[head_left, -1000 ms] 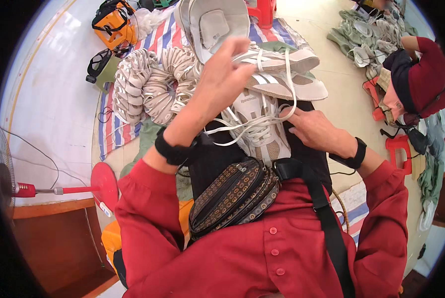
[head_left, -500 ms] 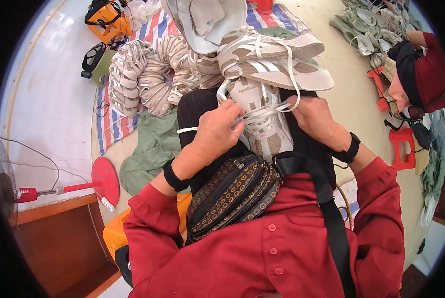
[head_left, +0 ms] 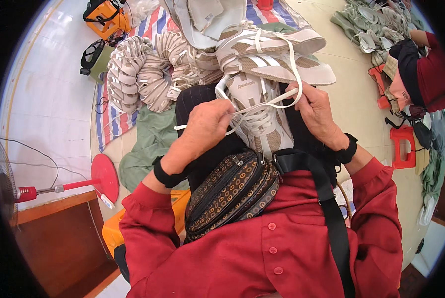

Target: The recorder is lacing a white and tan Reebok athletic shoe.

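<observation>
A beige and white shoe upper (head_left: 271, 143) lies across my lap, its laces crossing over the tongue. My left hand (head_left: 207, 124) is pinched on a white shoelace at the upper's left side, and a loose end sticks out past the wrist side. On the other side, my right hand (head_left: 315, 111) grips another stretch of white shoelace (head_left: 282, 105) between thumb and fingers. The lace spans the upper between both hands. A strand also arcs up from my right hand to more shoe uppers (head_left: 272, 67) resting just beyond, laid sideways one over another.
Rows of nested shoe uppers (head_left: 125, 74) lie on a striped sheet (head_left: 114, 126) at far left. A patterned waist bag (head_left: 225, 198) sits against my body. A red fan stand (head_left: 104, 181) is at left. At right are a red stool (head_left: 403, 147) and a person's red sleeve (head_left: 433, 74).
Both hands have drawn slightly apart, the right one rising a little. The bunched lace between them is now stretched more taut across the upper.
</observation>
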{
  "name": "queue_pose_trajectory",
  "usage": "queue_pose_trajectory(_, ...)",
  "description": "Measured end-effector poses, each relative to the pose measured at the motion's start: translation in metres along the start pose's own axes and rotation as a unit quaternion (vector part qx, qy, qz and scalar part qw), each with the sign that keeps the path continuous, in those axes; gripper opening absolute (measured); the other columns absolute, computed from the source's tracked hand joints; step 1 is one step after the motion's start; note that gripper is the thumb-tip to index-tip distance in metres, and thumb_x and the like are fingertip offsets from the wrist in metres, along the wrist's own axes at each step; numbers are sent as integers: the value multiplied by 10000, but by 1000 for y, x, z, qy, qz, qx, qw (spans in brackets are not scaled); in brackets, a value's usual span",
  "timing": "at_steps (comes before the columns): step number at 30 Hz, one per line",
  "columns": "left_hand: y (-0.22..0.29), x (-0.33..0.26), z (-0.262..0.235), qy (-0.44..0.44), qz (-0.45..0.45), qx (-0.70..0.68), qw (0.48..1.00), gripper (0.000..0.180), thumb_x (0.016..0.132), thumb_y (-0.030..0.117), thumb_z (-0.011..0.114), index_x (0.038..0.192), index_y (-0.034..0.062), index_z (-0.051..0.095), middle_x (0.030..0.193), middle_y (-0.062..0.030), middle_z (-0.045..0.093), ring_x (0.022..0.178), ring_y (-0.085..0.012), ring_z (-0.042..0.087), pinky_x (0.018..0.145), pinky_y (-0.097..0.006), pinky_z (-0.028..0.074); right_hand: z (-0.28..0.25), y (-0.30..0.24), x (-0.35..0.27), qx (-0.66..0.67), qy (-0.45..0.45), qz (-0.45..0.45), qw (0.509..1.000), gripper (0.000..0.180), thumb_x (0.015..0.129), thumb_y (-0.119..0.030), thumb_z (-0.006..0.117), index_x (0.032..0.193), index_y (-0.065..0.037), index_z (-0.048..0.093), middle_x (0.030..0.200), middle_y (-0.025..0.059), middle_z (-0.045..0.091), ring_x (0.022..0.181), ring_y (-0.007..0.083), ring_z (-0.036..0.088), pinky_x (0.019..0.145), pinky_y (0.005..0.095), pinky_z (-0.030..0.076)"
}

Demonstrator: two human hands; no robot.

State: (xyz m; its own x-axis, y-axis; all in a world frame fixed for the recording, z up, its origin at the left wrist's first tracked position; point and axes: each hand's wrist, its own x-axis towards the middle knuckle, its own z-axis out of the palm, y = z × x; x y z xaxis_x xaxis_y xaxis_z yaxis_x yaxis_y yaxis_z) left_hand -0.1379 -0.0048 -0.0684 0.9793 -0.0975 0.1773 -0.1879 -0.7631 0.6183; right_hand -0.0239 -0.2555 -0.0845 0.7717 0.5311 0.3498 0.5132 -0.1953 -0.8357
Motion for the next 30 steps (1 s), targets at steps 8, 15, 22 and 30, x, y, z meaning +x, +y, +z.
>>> queue_pose_trajectory(8, -25, -39, -56, -88, -102, 6, 991, 67, 819, 67, 605, 855, 11, 607, 662, -108, 573, 587, -200, 537, 567, -320, 427, 8, 2, -9, 19, -19, 49, 998, 116, 929, -93, 575, 955, -9, 650, 698, 136, 612, 613, 174, 577, 596, 313, 471)
queue_pose_trajectory(15, -66, -73, -92, -110, -114, 134, 978, 48, 789, 45, 592, 811, 4, 584, 658, -172, 565, 612, -336, 552, 581, -394, 429, 20, 4, 0, -106, -121, 31, 987, 208, 959, -206, 518, 853, -46, 595, 675, 195, 578, 661, 399, 593, 589, 442, 464)
queue_pose_trajectory(22, -113, -103, -121, -199, -278, 255, 905, 87, 779, 92, 607, 855, 64, 639, 811, -175, 645, 810, -381, 623, 699, -462, 494, 9, 3, -3, -112, -191, -18, 975, 185, 918, -217, 559, 848, -47, 581, 685, 208, 572, 691, 423, 580, 580, 483, 443)
queue_pose_trajectory(30, -21, -56, -64, 9, -105, -4, 994, 144, 822, 64, 625, 962, 31, 634, 832, -122, 611, 689, -250, 603, 638, -319, 487, -3, -11, -5, 13, -251, 74, 965, 192, 944, -228, 573, 1043, -70, 617, 640, 58, 596, 576, 157, 584, 553, 299, 461)
